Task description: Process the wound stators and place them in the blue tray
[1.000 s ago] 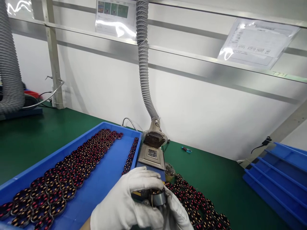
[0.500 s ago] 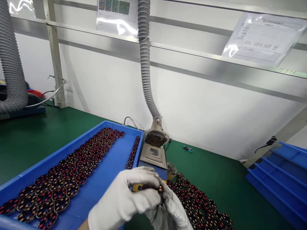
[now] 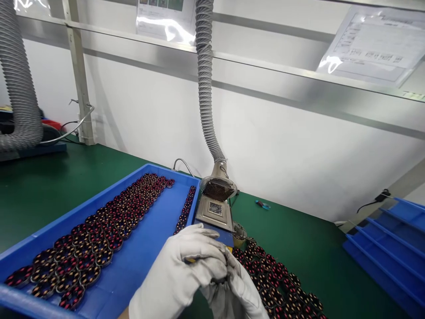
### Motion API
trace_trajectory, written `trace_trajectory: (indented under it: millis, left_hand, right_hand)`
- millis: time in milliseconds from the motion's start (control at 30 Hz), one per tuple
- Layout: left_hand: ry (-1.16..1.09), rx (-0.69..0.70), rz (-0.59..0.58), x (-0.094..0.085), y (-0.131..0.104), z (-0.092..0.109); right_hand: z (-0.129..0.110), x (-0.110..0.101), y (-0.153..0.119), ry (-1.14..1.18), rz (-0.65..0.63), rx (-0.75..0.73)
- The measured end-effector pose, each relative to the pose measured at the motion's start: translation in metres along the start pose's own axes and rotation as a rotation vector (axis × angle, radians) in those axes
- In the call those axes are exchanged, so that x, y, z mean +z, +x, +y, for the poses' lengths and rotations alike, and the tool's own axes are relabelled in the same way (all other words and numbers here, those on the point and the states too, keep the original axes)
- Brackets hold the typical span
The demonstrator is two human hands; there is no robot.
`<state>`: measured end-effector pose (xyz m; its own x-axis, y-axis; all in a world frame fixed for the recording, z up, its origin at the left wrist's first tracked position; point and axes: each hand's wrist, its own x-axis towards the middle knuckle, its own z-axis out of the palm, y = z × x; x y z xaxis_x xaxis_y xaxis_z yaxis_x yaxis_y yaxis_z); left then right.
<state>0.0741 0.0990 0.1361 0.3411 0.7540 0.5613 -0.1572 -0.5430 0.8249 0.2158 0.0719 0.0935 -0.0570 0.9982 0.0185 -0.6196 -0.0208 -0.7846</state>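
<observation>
My left hand [image 3: 184,268], in a white glove, has its fingers curled inward over a motor stator [image 3: 219,280], a small dark ring. Facing it, my gloved right hand [image 3: 241,283] closes on the same stator from the other side. Only a dark edge of the part shows between the fingers. Just beyond the hands stands a solder pot [image 3: 215,209] with a square, shiny top in a metal frame. To the right lies a loose heap of stators [image 3: 275,283], black rings with red and tan coils.
On the left, a blue tray [image 3: 166,248] holds packed rows of stators [image 3: 89,248] and a narrow line along its right wall. A ducted extraction hood [image 3: 218,186] hangs behind the pot. Blue-handled cutters [image 3: 262,204] lie on the green bench; stacked blue trays [image 3: 392,248] stand right.
My hands have drawn closer around the stator, and the left fingers now cover most of it. The whole view has shifted slightly.
</observation>
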Motion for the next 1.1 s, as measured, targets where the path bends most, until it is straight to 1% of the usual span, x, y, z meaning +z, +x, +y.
trace_trajectory:
  millis: [33,67,133,167,200,233,267,333,367,400,467,567,633,733,833,900,967,1033,1067,1100]
  left_hand:
    - [-0.023,0.016,0.051,-0.001,0.001,-0.001]
    - [-0.054,0.004,0.12,-0.003,0.002,-0.002]
    - [-0.109,-0.073,0.258,-0.008,0.001,-0.005]
    - [-0.1,-0.109,0.298,-0.01,0.001,-0.006]
    - [-0.062,-0.121,0.289,-0.011,0.0,-0.006]
    - [0.004,-0.108,0.239,-0.011,-0.002,-0.007]
    - [0.083,-0.068,0.158,-0.01,-0.003,-0.007]
    - [0.217,0.058,-0.006,-0.005,-0.004,-0.007]
    - [0.258,0.12,-0.056,-0.002,-0.004,-0.006]
    - [0.283,0.17,-0.074,0.001,-0.004,-0.006]
    - [0.285,0.246,-0.07,0.004,-0.002,-0.007]
    - [0.255,0.259,-0.063,0.002,0.001,-0.009]
    - [0.271,0.251,-0.094,0.0,0.001,-0.01]
    - [0.28,0.267,-0.111,-0.003,0.001,-0.012]
    - [0.165,0.296,-0.102,-0.005,0.001,-0.013]
    - [0.05,0.244,-0.13,-0.004,0.001,-0.014]
    - [-0.105,0.08,-0.1,-0.001,0.002,-0.014]
    - [-0.304,-0.122,-0.015,0.005,0.002,-0.014]
    - [-0.383,-0.209,0.047,0.007,0.002,-0.014]
    - [-0.441,-0.265,0.116,0.009,0.002,-0.013]
  right_hand:
    - [-0.003,0.003,-0.003,0.022,-0.007,0.012]
    - [-0.005,0.005,-0.005,0.053,-0.018,0.038]
    - [-0.008,0.008,-0.011,0.129,-0.047,0.111]
    - [-0.008,0.009,-0.013,0.171,-0.062,0.151]
    - [-0.009,0.01,-0.014,0.209,-0.07,0.176]
    - [-0.009,0.011,-0.015,0.23,-0.069,0.179]
    - [-0.008,0.011,-0.016,0.232,-0.06,0.161]
    - [-0.007,0.011,-0.015,0.21,-0.038,0.116]
    - [-0.006,0.01,-0.014,0.197,-0.029,0.1]
    - [-0.004,0.008,-0.013,0.186,-0.021,0.091]
    - [-0.001,0.002,-0.011,0.172,-0.004,0.084]
    - [0.004,-0.006,-0.008,0.149,0.027,0.059]
    - [0.006,-0.008,-0.008,0.141,0.032,0.058]
    - [0.005,-0.004,-0.01,0.153,0.011,0.073]
    - [0.002,0.004,-0.013,0.165,-0.002,0.07]
    - [0.0,0.01,-0.014,0.176,0.005,0.079]
    - [-0.002,0.015,-0.013,0.195,-0.002,0.127]
    - [-0.002,0.018,-0.012,0.212,-0.027,0.189]
    - [-0.003,0.018,-0.011,0.213,-0.039,0.205]
    - [-0.003,0.018,-0.011,0.211,-0.042,0.207]
